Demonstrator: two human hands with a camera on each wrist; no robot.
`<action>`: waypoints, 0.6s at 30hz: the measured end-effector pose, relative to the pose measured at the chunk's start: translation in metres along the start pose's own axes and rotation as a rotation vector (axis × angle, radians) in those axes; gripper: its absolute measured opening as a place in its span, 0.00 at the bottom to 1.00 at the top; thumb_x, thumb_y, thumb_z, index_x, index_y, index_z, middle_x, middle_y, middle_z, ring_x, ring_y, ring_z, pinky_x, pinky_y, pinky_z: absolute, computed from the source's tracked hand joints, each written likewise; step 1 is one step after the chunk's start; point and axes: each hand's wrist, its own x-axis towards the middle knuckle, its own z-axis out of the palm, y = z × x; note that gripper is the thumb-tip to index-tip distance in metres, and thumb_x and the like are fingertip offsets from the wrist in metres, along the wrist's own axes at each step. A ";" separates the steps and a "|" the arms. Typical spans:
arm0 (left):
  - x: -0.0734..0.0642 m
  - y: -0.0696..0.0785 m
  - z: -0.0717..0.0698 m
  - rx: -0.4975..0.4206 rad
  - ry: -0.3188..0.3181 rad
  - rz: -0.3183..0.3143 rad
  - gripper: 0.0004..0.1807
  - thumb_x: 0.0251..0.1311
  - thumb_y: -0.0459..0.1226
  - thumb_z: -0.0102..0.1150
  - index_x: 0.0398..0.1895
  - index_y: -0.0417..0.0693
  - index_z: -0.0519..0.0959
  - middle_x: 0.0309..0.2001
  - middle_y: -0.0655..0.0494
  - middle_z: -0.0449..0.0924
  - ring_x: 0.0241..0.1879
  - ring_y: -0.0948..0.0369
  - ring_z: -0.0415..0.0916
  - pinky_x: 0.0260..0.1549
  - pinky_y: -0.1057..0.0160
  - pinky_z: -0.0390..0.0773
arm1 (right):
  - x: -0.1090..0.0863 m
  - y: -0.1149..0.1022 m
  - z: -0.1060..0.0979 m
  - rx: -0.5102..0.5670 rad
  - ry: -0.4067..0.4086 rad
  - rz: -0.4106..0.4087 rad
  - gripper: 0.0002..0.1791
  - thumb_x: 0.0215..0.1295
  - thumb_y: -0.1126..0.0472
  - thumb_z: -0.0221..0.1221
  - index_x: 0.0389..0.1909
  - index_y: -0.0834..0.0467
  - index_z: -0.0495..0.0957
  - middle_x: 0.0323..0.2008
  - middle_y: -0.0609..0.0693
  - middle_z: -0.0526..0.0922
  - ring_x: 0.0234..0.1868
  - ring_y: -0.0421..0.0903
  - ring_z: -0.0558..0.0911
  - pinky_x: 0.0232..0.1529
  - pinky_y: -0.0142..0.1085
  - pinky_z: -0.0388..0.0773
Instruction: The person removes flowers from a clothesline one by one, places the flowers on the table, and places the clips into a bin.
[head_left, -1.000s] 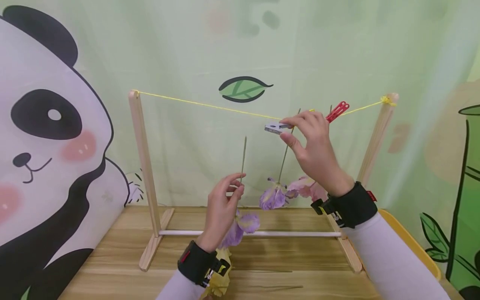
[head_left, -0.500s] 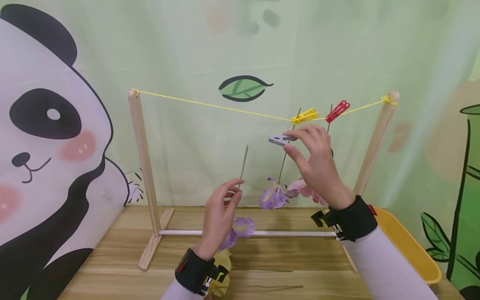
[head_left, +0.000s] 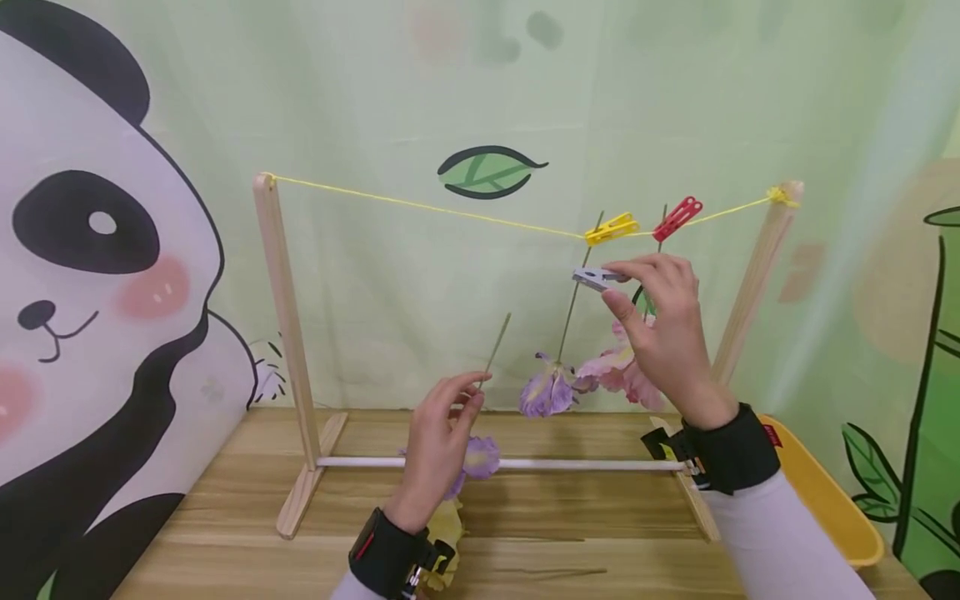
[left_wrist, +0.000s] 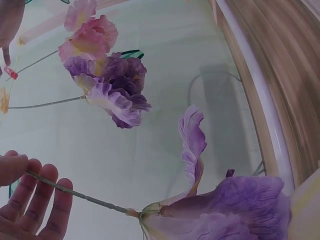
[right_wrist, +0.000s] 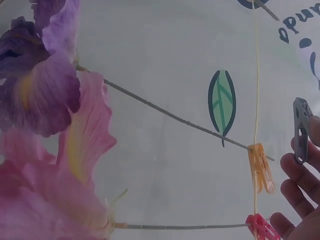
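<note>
My left hand (head_left: 441,442) pinches the green stem (left_wrist: 90,197) of a purple artificial flower (left_wrist: 225,207), whose bloom hangs below the hand. In my right hand (head_left: 666,329) a grey clothespin (head_left: 594,277) is held between thumb and fingers, a little below the yellow string (head_left: 427,210). On that string a yellow clothespin (head_left: 611,229) grips the stem of another purple flower (head_left: 546,392). Beside it a red clothespin (head_left: 678,218) holds a pink flower (head_left: 615,367), partly hidden behind my right hand.
Wooden posts, a left post (head_left: 287,325) and a right post (head_left: 757,283), carry the string; a white rod (head_left: 585,464) joins their feet. A yellow flower (head_left: 446,533) and loose stems (head_left: 547,572) lie on the table (head_left: 240,483). A yellow tray (head_left: 832,508) stands at the right.
My right hand has come down from the string and shifted right with the grey clothespin, uncovering the yellow one. My left hand has lowered slightly, and its flower stem leans more to the right.
</note>
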 end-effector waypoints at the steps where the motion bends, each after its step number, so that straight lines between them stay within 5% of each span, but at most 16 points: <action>1: 0.000 0.000 0.000 -0.003 0.000 0.003 0.18 0.66 0.34 0.57 0.56 0.63 0.77 0.40 0.58 0.79 0.38 0.66 0.76 0.37 0.62 0.82 | -0.001 0.001 -0.002 -0.001 0.010 0.004 0.18 0.56 0.70 0.65 0.49 0.63 0.79 0.41 0.61 0.77 0.51 0.58 0.66 0.52 0.56 0.56; 13: -0.001 0.011 -0.009 -0.032 -0.019 0.005 0.15 0.65 0.31 0.57 0.52 0.55 0.79 0.38 0.53 0.79 0.38 0.60 0.78 0.36 0.57 0.82 | -0.037 0.021 -0.035 -0.060 0.113 0.124 0.19 0.54 0.75 0.64 0.49 0.65 0.79 0.42 0.64 0.76 0.51 0.56 0.65 0.49 0.51 0.55; 18: -0.001 0.000 -0.007 0.031 -0.069 0.046 0.16 0.65 0.34 0.57 0.53 0.59 0.79 0.38 0.59 0.78 0.38 0.66 0.76 0.37 0.62 0.82 | -0.050 0.027 -0.043 -0.087 0.155 0.152 0.17 0.56 0.75 0.63 0.48 0.68 0.79 0.40 0.67 0.76 0.50 0.56 0.64 0.49 0.48 0.53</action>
